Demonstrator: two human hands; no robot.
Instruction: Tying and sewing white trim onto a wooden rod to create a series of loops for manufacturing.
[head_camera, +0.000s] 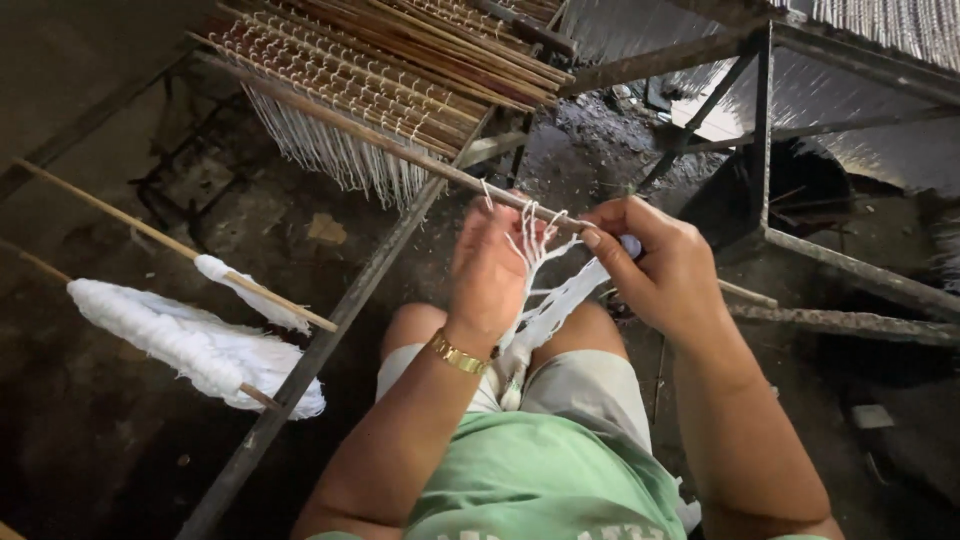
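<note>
The fingers of the right hand pinch white strings at a thin stick in the middle, the left hand curls on them too, so keep loops snug and even, over a dark dirty floor with metal racks far right.

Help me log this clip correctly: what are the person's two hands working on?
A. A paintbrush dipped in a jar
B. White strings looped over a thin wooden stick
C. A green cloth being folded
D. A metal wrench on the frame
B: both the left hand and right hand pinch white strings that hang from a thin wooden stick running across the metal frame.
</note>
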